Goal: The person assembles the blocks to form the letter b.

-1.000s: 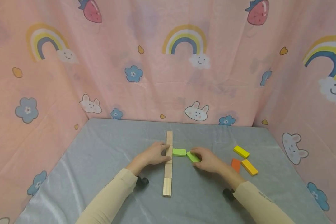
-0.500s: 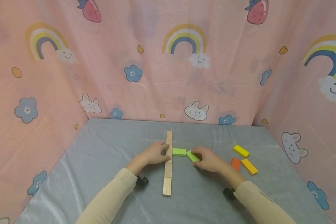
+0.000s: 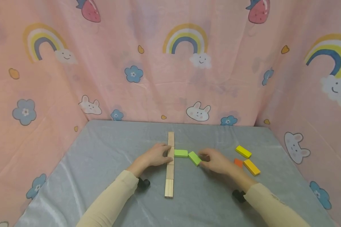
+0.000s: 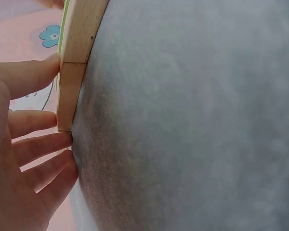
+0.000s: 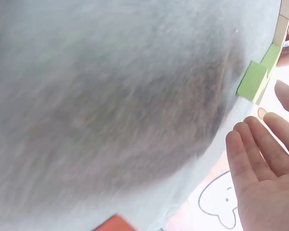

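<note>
Plain wooden blocks [image 3: 170, 171] lie end to end in a straight row across the middle of the table. My left hand [image 3: 154, 155] rests its thumb and fingertips on this row; in the left wrist view the fingers [image 4: 36, 147] look fairly straight. One light green block [image 3: 181, 153] sticks out from the row's right side at about a right angle. A second light green block [image 3: 194, 158] lies slantwise, its corner near the first one's end. My right hand [image 3: 216, 161] is just right of that slanted block, fingers relaxed, and holds nothing; the right wrist view shows a gap.
To the right lie a yellow block [image 3: 243, 151], an orange-yellow block [image 3: 251, 167] and a red-orange block [image 3: 238, 163], partly hidden by my right forearm. A grey cloth [image 3: 116, 135] covers the table. A pink patterned curtain [image 3: 159, 94] encloses its back and sides.
My right hand has let go of the slanted green block and drawn back slightly to the right. The block stays where it was. My left hand keeps its place on the wooden row.
</note>
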`<act>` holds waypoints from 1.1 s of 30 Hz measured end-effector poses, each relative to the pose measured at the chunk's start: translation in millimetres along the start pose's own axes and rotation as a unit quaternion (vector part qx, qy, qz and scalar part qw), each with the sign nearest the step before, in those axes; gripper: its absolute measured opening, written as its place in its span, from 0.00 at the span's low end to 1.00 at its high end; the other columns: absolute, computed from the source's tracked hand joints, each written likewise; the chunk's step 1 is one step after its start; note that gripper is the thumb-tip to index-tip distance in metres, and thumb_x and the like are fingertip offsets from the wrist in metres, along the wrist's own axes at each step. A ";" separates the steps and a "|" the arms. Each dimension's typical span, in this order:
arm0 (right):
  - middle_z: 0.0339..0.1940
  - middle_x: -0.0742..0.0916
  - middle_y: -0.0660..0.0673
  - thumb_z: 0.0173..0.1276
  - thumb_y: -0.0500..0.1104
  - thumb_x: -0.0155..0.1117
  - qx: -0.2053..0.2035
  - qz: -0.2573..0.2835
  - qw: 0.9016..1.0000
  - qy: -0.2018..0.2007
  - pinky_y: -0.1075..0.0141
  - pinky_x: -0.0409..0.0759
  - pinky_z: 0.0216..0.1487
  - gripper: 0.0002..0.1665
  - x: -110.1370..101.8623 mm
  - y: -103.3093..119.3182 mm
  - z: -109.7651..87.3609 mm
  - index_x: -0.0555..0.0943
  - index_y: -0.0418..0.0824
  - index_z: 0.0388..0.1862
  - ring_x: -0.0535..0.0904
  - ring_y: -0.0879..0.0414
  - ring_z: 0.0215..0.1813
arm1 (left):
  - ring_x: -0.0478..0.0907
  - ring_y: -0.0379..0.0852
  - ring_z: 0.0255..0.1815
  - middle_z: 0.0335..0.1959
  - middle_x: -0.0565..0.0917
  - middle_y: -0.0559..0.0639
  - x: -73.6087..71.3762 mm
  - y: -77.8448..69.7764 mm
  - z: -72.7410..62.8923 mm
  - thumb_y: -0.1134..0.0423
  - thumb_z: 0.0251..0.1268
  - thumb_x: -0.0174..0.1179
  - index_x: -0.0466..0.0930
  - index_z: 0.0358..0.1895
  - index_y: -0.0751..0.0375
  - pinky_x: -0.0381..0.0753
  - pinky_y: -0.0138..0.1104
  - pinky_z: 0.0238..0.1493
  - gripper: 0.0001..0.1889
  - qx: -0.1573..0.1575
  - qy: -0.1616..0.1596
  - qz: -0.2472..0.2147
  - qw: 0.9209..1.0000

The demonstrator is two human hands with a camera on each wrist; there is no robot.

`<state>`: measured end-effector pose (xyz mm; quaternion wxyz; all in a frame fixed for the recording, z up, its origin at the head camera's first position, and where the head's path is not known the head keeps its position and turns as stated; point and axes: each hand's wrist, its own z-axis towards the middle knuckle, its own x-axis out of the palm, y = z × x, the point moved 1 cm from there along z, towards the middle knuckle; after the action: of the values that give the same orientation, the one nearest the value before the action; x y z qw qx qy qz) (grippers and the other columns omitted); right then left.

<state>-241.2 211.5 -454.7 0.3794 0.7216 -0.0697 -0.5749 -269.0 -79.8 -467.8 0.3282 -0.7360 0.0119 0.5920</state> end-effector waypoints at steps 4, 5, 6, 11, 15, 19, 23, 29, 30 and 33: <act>0.59 0.84 0.36 0.69 0.38 0.68 -0.001 -0.015 1.000 -0.003 0.43 0.79 0.60 0.23 -5.8 -2.0 -7.0 0.80 0.31 0.62 0.80 0.39 0.60 | 0.63 0.62 0.75 0.73 0.70 0.61 -0.5 0.0 0.6 0.48 0.71 0.63 0.70 0.74 0.62 0.65 0.53 0.73 0.34 -0.001 -0.001 -0.002 1.000; 0.59 0.84 0.37 0.70 0.38 0.68 -0.001 -0.021 1.000 -0.005 0.44 0.79 0.60 0.23 -7.0 -2.6 -9.0 0.80 0.31 0.61 0.80 0.39 0.60 | 0.64 0.62 0.75 0.73 0.70 0.61 -0.6 0.2 0.6 0.48 0.71 0.63 0.70 0.74 0.62 0.65 0.53 0.73 0.34 0.000 -0.002 -0.001 1.000; 0.59 0.84 0.37 0.70 0.38 0.68 -0.002 -0.028 1.000 -0.006 0.44 0.79 0.60 0.23 -8.1 -3.2 -11.1 0.80 0.32 0.61 0.81 0.40 0.59 | 0.64 0.62 0.75 0.73 0.70 0.61 -0.6 0.2 0.6 0.48 0.71 0.63 0.70 0.74 0.62 0.65 0.52 0.73 0.34 0.000 -0.003 -0.001 1.000; 0.57 0.85 0.39 0.71 0.39 0.67 -0.009 -0.050 0.998 -0.020 0.44 0.79 0.60 0.21 -13.7 -4.7 -23.9 0.82 0.33 0.60 0.80 0.41 0.59 | 0.64 0.62 0.75 0.73 0.70 0.62 -0.8 -0.4 0.3 0.48 0.71 0.63 0.70 0.74 0.62 0.66 0.53 0.72 0.34 -0.002 -0.001 0.003 1.000; 0.57 0.85 0.39 0.71 0.40 0.67 -0.009 -0.064 0.997 -0.030 0.42 0.78 0.60 0.21 -18.6 -3.5 -35.2 0.82 0.33 0.60 0.80 0.40 0.60 | 0.64 0.62 0.75 0.73 0.70 0.62 -0.5 -0.6 0.5 0.48 0.71 0.63 0.70 0.74 0.62 0.66 0.53 0.72 0.34 -0.002 -0.002 0.000 1.000; 0.59 0.84 0.38 0.71 0.40 0.67 0.007 -0.075 0.997 -0.036 0.40 0.76 0.62 0.22 -23.5 -4.2 -46.1 0.81 0.33 0.61 0.78 0.38 0.63 | 0.64 0.62 0.75 0.73 0.70 0.61 0.8 0.3 1.6 0.48 0.71 0.63 0.70 0.74 0.61 0.66 0.53 0.72 0.34 -0.001 -0.001 0.002 1.000; 0.60 0.84 0.36 0.71 0.41 0.68 0.023 -0.074 0.996 -0.053 0.40 0.77 0.61 0.23 -29.5 -9.0 -56.7 0.81 0.32 0.61 0.78 0.37 0.63 | 0.64 0.62 0.74 0.72 0.70 0.62 1.6 0.7 1.7 0.48 0.71 0.63 0.70 0.74 0.62 0.67 0.53 0.72 0.33 -0.001 -0.002 0.000 1.000; 0.59 0.85 0.36 0.70 0.42 0.69 0.028 -0.070 0.993 -0.093 0.41 0.79 0.59 0.24 -38.7 -23.1 -71.1 0.82 0.31 0.61 0.80 0.38 0.60 | 0.64 0.63 0.74 0.72 0.70 0.62 2.1 0.5 1.6 0.48 0.71 0.63 0.70 0.73 0.62 0.67 0.53 0.72 0.34 0.000 -0.004 -0.005 1.000; 0.58 0.85 0.36 0.70 0.42 0.70 0.028 -0.073 0.992 -0.098 0.40 0.78 0.59 0.24 -39.6 -26.0 -73.1 0.82 0.32 0.60 0.80 0.38 0.60 | 0.64 0.63 0.75 0.72 0.70 0.63 2.0 0.5 1.8 0.48 0.71 0.63 0.70 0.73 0.62 0.66 0.53 0.72 0.34 0.000 -0.003 -0.004 1.000; 0.57 0.86 0.36 0.69 0.41 0.71 0.023 -0.085 0.990 -0.108 0.39 0.77 0.60 0.23 -41.8 -34.3 -77.6 0.82 0.31 0.59 0.80 0.38 0.59 | 0.64 0.62 0.74 0.72 0.71 0.62 2.1 0.9 1.9 0.48 0.71 0.63 0.71 0.73 0.63 0.67 0.53 0.72 0.33 0.003 -0.005 -0.003 1.000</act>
<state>-198.1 294.3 -439.8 0.3024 0.6671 -0.0623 -0.6780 -270.4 -78.8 -470.2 0.3325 -0.7320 0.0096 0.5946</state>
